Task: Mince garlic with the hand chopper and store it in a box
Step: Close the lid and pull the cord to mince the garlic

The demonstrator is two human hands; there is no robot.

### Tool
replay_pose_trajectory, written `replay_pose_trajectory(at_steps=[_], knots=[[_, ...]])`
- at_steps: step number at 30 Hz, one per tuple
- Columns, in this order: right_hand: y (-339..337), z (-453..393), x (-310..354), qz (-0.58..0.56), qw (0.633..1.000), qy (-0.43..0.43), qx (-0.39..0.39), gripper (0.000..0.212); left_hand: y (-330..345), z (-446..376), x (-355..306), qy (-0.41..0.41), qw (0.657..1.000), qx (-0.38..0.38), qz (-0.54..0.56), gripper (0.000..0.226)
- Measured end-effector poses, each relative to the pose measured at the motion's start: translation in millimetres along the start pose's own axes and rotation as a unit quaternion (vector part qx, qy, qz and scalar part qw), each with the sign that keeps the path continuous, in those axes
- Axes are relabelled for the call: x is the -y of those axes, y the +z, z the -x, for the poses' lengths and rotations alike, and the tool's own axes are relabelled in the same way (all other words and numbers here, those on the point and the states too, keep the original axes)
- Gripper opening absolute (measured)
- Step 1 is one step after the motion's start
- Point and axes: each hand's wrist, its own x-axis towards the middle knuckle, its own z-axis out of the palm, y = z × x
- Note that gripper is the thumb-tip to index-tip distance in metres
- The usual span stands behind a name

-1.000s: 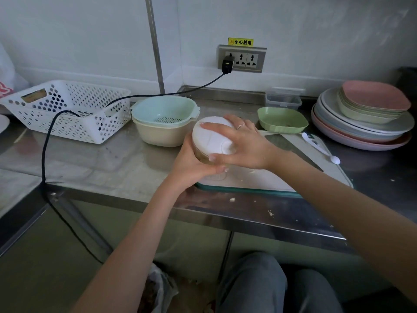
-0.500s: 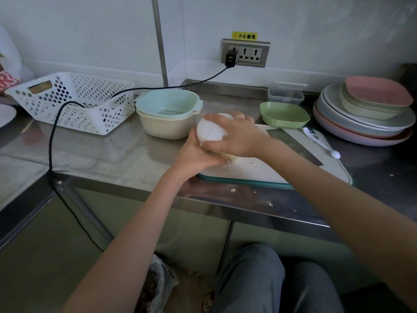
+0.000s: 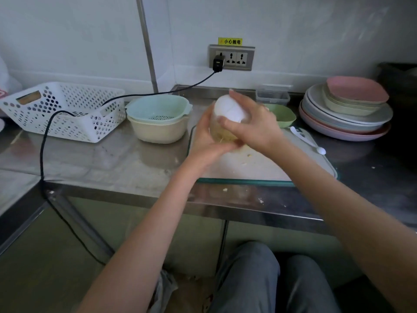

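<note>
Far left: one white perforated basket (image 3: 65,109), nothing visible in it, with a black cable (image 3: 45,141) running past it up to the wall socket (image 3: 232,57). Next right: one teal colander (image 3: 158,108) nested in a cream bowl (image 3: 159,131), likely parked after rinsing.

Centre: hand chopper (image 3: 225,119) is lifted off the cutting board (image 3: 259,163) and tilted, white lid toward the camera. Left hand (image 3: 207,141) cups the clear cup from below and the left, closed around it. Right hand (image 3: 252,127) wraps the lid from the right, thumb across the front. Pale minced garlic is visible through the cup wall. My read: two-hand grip, one on each half, suits twisting the lid off or shaking the contents loose. A few garlic bits lie on the board.

Right: one green dish (image 3: 284,115) behind the right hand; one clear storage box (image 3: 273,96) at the far wall, well apart from the chopper, so the transfer isn't started. One white spoon (image 3: 309,141) on the board's right edge, handy for scooping. Far right: one stack of plates (image 3: 347,111); exact count unclear.
</note>
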Motion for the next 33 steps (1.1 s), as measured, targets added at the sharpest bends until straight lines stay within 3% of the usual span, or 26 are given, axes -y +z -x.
replay_pose_trajectory(at_steps=[2,4,8,10,13,18,21,27,30,33], knots=[[-28.1,2.3,-2.9,-0.081,0.996,-0.023,0.005,0.066,14.9,-5.0,-13.4,-0.034,0.971,0.046,0.231,0.078],[-45.9,7.8,-4.1,-0.145,0.988,-0.043,0.044,0.061,30.9,-6.6,-17.6,-0.122,0.903,0.084,0.403,0.069],[-52.7,11.5,-12.1,-0.024,0.996,-0.043,0.074,0.068,61.5,-5.0,-14.5,-0.174,0.861,0.079,0.471,0.078],[-54.2,14.5,-18.9,-0.038,0.993,-0.031,0.104,0.068,65.6,-5.0,-14.4,-0.211,0.848,0.077,0.479,0.077],[-63.9,20.2,-29.2,-0.019,0.985,-0.1,0.138,0.066,64.6,-3.8,-16.7,-0.297,0.824,0.099,0.471,0.071],[-87.5,17.5,-33.2,0.042,0.965,-0.138,0.218,0.066,62.0,-13.0,-11.2,-0.338,0.755,0.295,0.479,0.068],[-88.6,16.5,-35.4,0.016,0.954,-0.132,0.27,0.069,60.2,-14.6,-8.6,-0.363,0.754,0.287,0.465,0.074],[-79.6,-6.2,-17.8,0.05,0.952,-0.06,0.296,0.088,77.7,-3.2,-6.9,-0.292,0.824,0.035,0.484,0.067],[-64.4,-2.3,-14.2,0.015,0.967,-0.05,0.251,0.081,74.6,0.1,-7.0,-0.278,0.822,0.021,0.496,0.061],[-60.6,5.4,-13.9,0.039,0.973,-0.098,0.207,0.067,66.1,4.5,-5.3,-0.289,0.819,0.068,0.491,0.063]])
